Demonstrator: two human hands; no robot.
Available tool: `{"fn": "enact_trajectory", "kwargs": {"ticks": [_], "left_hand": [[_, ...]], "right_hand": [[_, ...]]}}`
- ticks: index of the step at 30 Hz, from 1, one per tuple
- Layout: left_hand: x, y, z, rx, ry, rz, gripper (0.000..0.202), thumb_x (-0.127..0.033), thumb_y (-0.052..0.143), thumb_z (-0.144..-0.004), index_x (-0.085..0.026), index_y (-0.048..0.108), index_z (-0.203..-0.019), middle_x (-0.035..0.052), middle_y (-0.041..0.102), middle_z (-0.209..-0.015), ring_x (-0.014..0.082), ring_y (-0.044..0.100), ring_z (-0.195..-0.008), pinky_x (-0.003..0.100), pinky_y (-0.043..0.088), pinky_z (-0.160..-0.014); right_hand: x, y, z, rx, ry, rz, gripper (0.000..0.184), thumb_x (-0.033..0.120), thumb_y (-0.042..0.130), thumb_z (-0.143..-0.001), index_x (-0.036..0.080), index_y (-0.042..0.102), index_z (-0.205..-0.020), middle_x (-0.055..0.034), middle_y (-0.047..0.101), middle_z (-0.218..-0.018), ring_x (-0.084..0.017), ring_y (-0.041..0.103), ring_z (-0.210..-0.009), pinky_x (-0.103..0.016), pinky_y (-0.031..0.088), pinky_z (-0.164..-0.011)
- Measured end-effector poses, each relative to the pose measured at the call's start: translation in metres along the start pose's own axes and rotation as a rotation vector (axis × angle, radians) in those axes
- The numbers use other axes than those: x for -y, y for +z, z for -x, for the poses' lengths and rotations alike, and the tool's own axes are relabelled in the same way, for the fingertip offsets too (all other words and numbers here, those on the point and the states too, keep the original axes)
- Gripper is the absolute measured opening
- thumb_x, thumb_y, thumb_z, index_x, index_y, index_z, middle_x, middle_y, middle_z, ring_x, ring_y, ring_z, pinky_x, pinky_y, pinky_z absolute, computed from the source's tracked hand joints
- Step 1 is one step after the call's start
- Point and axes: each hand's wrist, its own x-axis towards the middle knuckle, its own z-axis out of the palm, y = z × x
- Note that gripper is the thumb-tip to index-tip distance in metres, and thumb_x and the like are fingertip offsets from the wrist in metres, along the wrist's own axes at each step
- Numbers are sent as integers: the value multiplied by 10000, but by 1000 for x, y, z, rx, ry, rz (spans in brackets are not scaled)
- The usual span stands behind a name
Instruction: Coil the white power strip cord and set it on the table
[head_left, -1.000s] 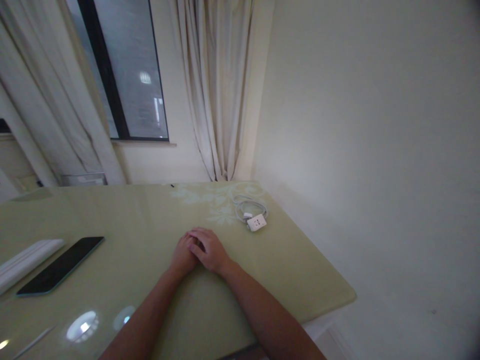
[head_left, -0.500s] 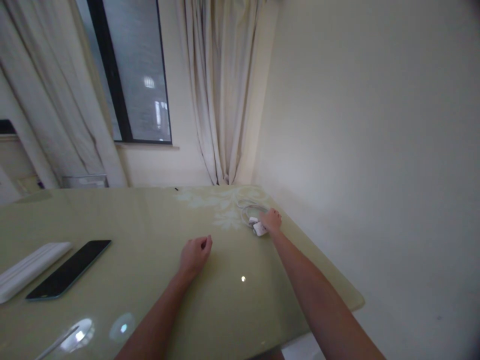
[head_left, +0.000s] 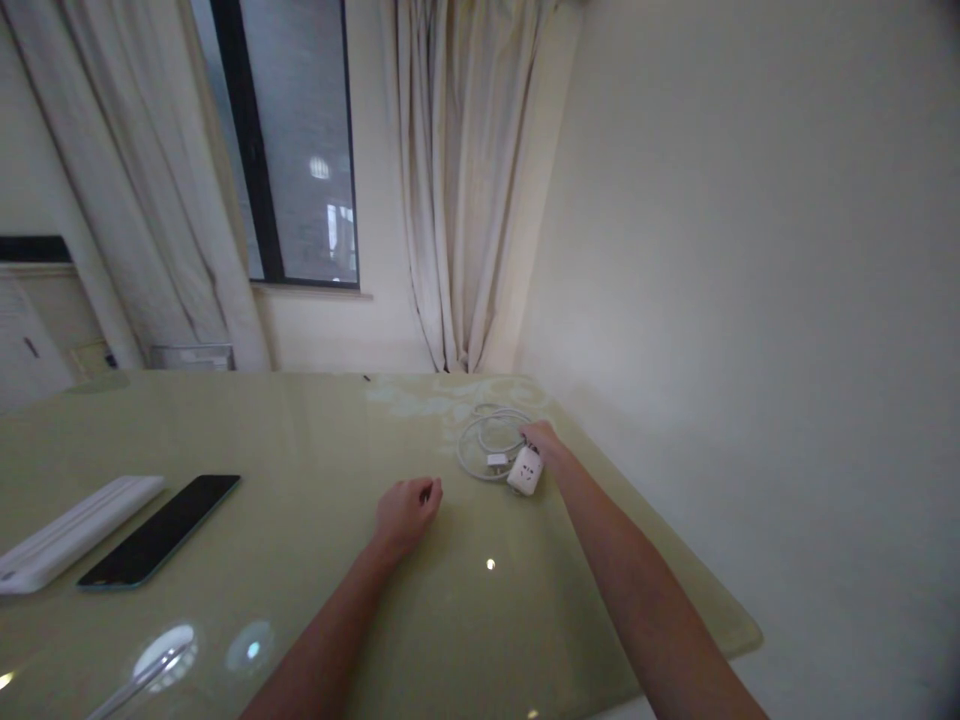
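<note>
At the far left of the pale green table a white bar and a dark phone lie side by side, flat and well apart from both hands. Near the middle, the left hand rests on the tabletop with its fingers loosely curled in, holding nothing. It looks parked there as a prop rather than at work. Further right, a white cable lies in neat loops, probably coiled to stop it sprawling. The white adapter sits at the loops' right edge, near the table's far right corner. The right hand reaches it only with the arm stretched long, fingers closed on its far end so the socket face tips toward the camera.
</note>
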Motion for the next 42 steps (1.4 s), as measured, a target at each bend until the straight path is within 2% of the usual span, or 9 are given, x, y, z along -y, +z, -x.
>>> {"fn": "enact_trajectory", "kwargs": {"ticks": [4,10,14,19,25,29,31,36,42], "left_hand": [[6,0,-2,-31,-7,83,481,-495,453,-941,-200,513,-565,-6,466,-553,141,418,-545,300,202,-597],[19,-6,-4,-222,-47,258,500,-606,341,-957,-229,504,-673,-6,509,-616,188,517,-634,288,355,-611],[23,-12,-2,-398,-101,329,404,-571,352,-996,-224,542,-917,2,563,-753,207,553,-711,306,436,-662],[10,-24,5,-661,37,354,320,-471,460,-1012,-194,538,-1150,98,618,-1044,246,605,-927,362,505,-815],[-35,-83,-15,-856,279,129,368,-385,421,-1052,-183,557,-1328,171,605,-1348,299,519,-1327,466,394,-1126],[-52,-129,-44,-748,350,80,367,-395,437,-1062,-214,655,-1295,134,686,-1310,282,592,-1268,439,367,-1160],[-51,-140,-54,-582,377,37,390,-445,447,-1051,-212,713,-1214,131,727,-1262,302,625,-1229,443,392,-1134],[-48,-144,-57,12,271,224,485,-595,505,-998,-198,770,-1083,79,790,-999,261,712,-922,345,539,-839],[-50,-142,-50,452,179,456,450,-563,655,-903,-192,771,-1129,93,789,-924,226,674,-756,282,489,-605]], "right_hand": [[7,31,-7,206,94,-80,344,355,665,-1024,145,647,-1296,-119,682,-1270,-238,706,-1049,-430,618,-890],[46,59,12,389,-128,-275,134,104,648,-911,167,647,-1029,13,721,-806,-76,570,-526,-194,433,-501],[64,53,37,491,-450,-337,294,124,730,-839,189,653,-1115,71,636,-680,-73,517,-508,-185,387,-498],[74,34,58,564,-579,-395,354,227,761,-852,159,691,-1192,21,678,-777,-97,562,-610,-215,439,-564],[81,15,71,578,-761,-407,371,278,777,-864,195,720,-1221,-5,744,-958,-144,650,-837,-272,507,-775],[81,10,74,524,-826,-311,348,227,769,-871,214,756,-1218,-25,769,-1066,-179,682,-960,-312,526,-890],[81,9,74,517,-853,-295,332,213,769,-877,204,770,-1209,-44,776,-1126,-189,695,-1019,-317,525,-935],[81,7,73,500,-866,-298,286,162,757,-874,197,794,-1156,-48,799,-1065,-193,732,-989,-315,544,-921],[79,6,70,488,-823,-268,220,145,764,-857,188,809,-1068,-42,806,-985,-190,745,-933,-303,560,-875]]}}
